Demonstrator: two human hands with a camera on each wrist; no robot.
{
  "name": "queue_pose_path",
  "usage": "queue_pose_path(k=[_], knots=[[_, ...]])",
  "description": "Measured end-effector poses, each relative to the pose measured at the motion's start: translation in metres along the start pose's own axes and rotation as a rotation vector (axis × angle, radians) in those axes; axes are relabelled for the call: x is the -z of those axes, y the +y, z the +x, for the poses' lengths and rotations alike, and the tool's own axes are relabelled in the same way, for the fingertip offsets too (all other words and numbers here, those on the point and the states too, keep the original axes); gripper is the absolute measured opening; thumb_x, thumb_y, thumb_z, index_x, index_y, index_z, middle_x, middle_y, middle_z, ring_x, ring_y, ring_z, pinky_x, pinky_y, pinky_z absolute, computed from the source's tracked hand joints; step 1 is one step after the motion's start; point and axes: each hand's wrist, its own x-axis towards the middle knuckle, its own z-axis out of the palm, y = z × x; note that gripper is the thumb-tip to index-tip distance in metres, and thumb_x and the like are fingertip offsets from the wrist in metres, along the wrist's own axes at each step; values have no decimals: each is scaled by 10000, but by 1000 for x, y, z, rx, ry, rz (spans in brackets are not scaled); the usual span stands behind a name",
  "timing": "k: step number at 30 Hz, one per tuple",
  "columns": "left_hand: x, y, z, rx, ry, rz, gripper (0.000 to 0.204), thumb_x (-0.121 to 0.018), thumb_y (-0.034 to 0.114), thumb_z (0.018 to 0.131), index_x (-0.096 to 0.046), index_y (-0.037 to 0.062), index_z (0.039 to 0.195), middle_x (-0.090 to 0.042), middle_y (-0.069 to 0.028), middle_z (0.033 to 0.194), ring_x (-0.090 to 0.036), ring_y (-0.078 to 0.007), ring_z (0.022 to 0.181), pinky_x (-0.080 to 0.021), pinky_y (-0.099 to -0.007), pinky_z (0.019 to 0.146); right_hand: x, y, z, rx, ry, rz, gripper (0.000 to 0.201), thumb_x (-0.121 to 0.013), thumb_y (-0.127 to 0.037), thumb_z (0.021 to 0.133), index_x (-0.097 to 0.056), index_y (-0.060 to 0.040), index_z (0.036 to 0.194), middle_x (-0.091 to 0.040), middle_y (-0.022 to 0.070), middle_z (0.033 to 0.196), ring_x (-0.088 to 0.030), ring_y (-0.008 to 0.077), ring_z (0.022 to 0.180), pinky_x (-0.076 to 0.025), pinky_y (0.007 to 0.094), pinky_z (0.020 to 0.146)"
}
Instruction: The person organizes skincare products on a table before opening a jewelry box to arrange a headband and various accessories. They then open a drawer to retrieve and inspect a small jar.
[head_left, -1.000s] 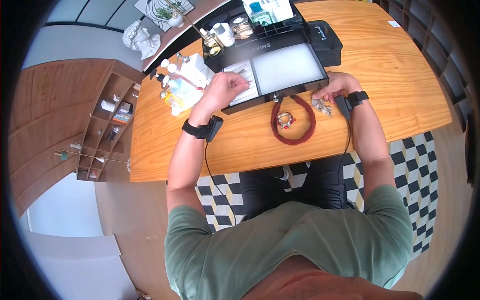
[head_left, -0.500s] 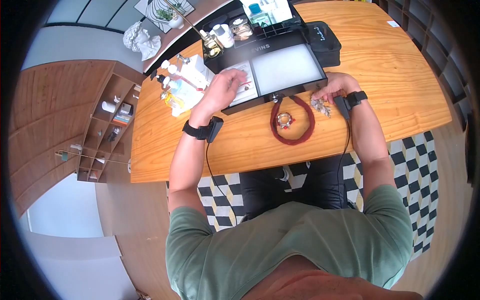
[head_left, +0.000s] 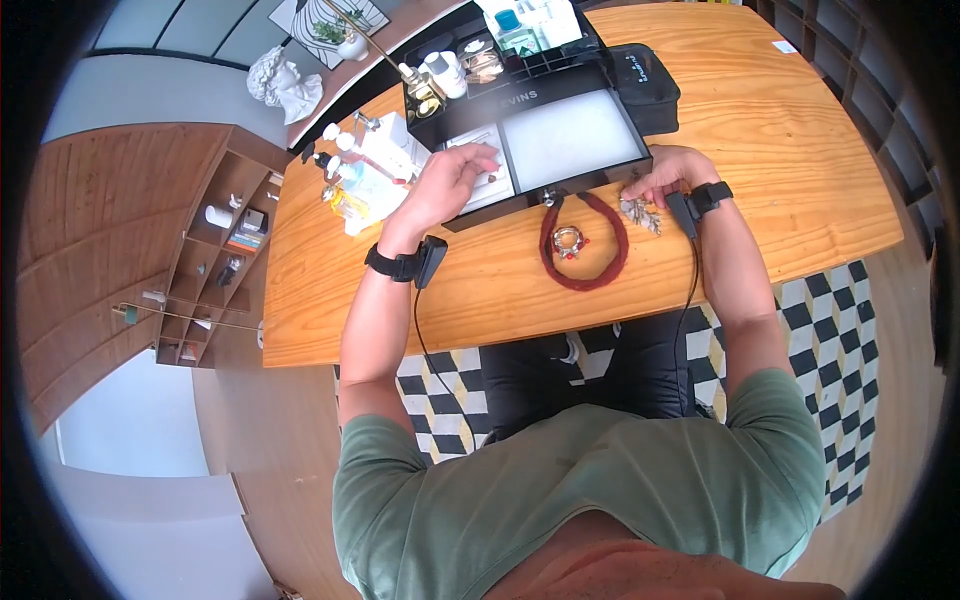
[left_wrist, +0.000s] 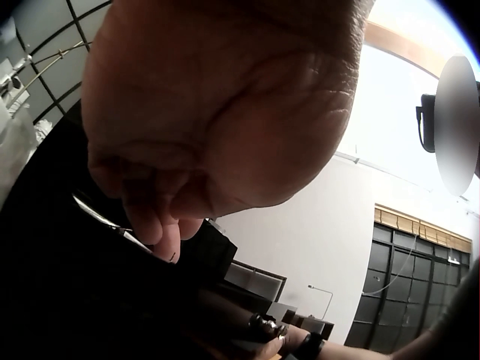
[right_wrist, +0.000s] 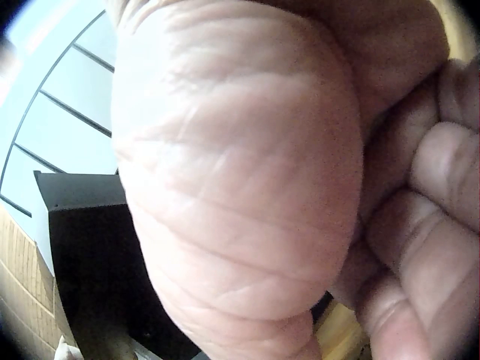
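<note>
My left hand [head_left: 440, 187] bends over the left compartment of a black pull-out drawer [head_left: 590, 178]. Its fingertips hang close over the white lining [head_left: 503, 185], by a small dark-red trinket [head_left: 492, 178]. In the left wrist view, the bunched fingers [left_wrist: 166, 244] point down beside a thin shiny strip [left_wrist: 94, 211]; I cannot tell if they pinch anything. My right hand [head_left: 672, 172] lies at the drawer's front right corner, fingers curled, holding the end of a silver leaf-shaped ornament [head_left: 642, 215]. The right wrist view shows its curled fingers [right_wrist: 431, 240], but hides the fingertips.
In front of the drawer lies a dark-red cord loop [head_left: 623, 250] around a beaded bracelet [head_left: 568, 243]. Cosmetic bottles [head_left: 447, 75] fill the box top. More bottles [head_left: 345, 175] stand left. A black pouch [head_left: 648, 85] sits behind the right hand on the wooden table [head_left: 800, 150].
Half a second ago the left fingers lifted a little, showing a red trinket beneath; now they have dipped again over the left compartment. The right hand and the leaf-shaped ornament stay put.
</note>
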Motion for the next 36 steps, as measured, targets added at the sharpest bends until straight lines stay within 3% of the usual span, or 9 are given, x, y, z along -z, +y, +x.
queue_pose_path(k=[9, 17, 21, 24, 26, 28, 32, 36], knots=[[0, 3, -1, 5, -13, -7, 337, -436, -39, 986, -638, -18, 1255, -728, -85, 1130, -659, -163, 1056, -499, -297, 957, -1, -5, -3, -58, 17, -19, 449, -932, -348, 698, -626, -38, 807, -624, 68, 694, -617, 172, 545, -483, 291, 459], [-3, -4, -4, -31, 12, -28, 329, -434, -39, 982, -674, -15, 1206, -719, -96, 1168, -654, -172, 1074, -495, -309, 998, -4, -20, -21, -49, 34, -52, 435, -897, -304, 755, -616, -33, 947, -625, 53, 726, -613, 159, 577, -492, 283, 484], [-1, -2, -6, -36, 11, -25, 302, -460, -15, 992, -668, -20, 1211, -717, -90, 1177, -662, -164, 1053, -497, -300, 985, -6, -24, -28, -22, 34, -33, 434, -897, -315, 752, -621, -30, 927, -622, 56, 724, -618, 163, 570, -493, 284, 479], [1, 8, -16, 54, 88, -78, 246, -539, -1, 985, -669, -24, 1193, -722, -82, 1151, -666, -144, 1020, -509, -287, 950, -2, -12, -12, -25, 40, -30, 425, -898, -322, 744, -629, -21, 876, -623, 65, 713, -624, 169, 557, -489, 284, 475], [7, 0, -26, -81, 281, -126, 212, -622, 3, 960, -678, -16, 1164, -725, -74, 1116, -662, -120, 986, -517, -261, 867, -1, -11, -10, -22, 0, -55, 417, -900, -328, 737, -633, -17, 812, -630, 76, 704, -628, 175, 548, -477, 289, 470], [8, 1, -44, -77, 460, -252, 232, -675, -10, 918, -691, 9, 1149, -725, -47, 1020, -651, -95, 937, -481, -243, 807, 0, -6, -9, -11, 22, -12, 416, -902, -331, 732, -637, -16, 788, -637, 84, 700, -630, 179, 539, -464, 294, 464], [4, 20, -92, -18, 666, -442, 155, -690, -34, 900, -682, -10, 1052, -663, -16, 887, -583, -66, 806, -457, -211, 764, 1, -6, -9, -13, -22, -19, 417, -902, -330, 725, -638, -15, 795, -641, 89, 706, -632, 182, 537, -459, 299, 462], [-8, -6, -114, -87, 818, -626, 41, -669, -1, 927, -656, 0, 965, -645, -21, 845, -544, -67, 759, -440, -220, 724, 0, -1, -7, 39, -35, 46, 405, -900, -338, 725, -649, -28, 800, -648, 90, 707, -633, 176, 531, -454, 292, 457]])
